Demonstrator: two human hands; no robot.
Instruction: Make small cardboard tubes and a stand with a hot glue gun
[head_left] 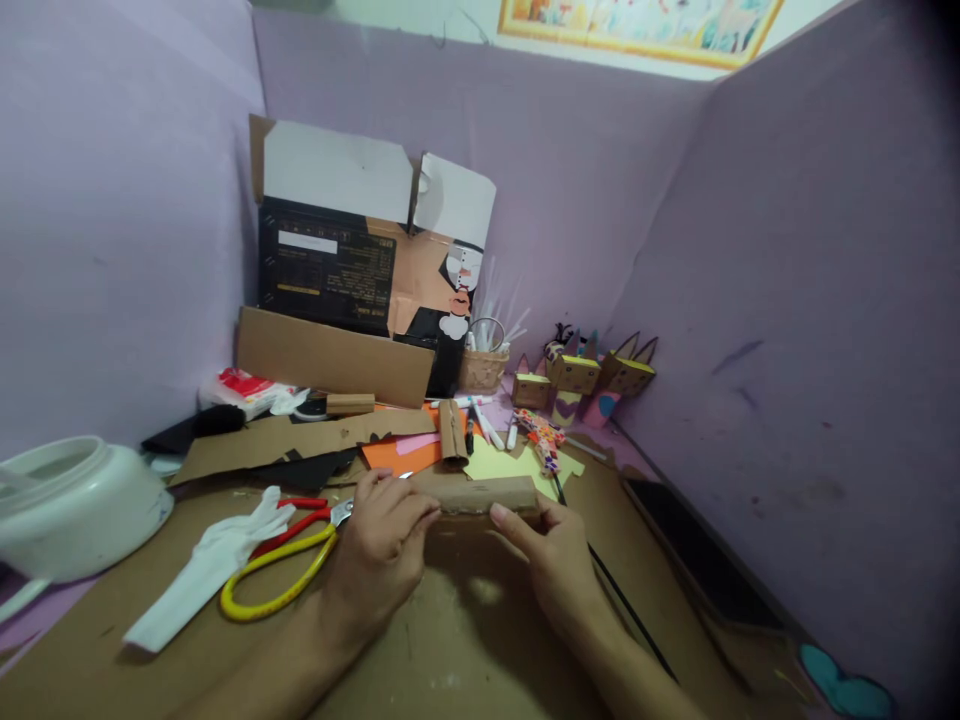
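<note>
A folded strip of brown cardboard [480, 494] is held level between both hands, above a brown cardboard sheet. My left hand [386, 535] grips its left end, fingers curled around it. At the other end, my right hand [555, 540] pinches it, with the thumb on the near face and the fingers behind. Left of my left hand lie scissors [281, 590] with yellow and red handles, their blades partly hidden by that hand. A white cloth-like piece [214, 570] rests beside the scissors.
A white pot [90, 500] stands at the left edge. Behind are an unfolded printed box [330, 260], a basket of sticks [484, 368], coloured paper [409, 452] and small cardboard animal figures [577, 372]. A thin black rod [630, 610] and a dark flat panel [705, 550] lie right.
</note>
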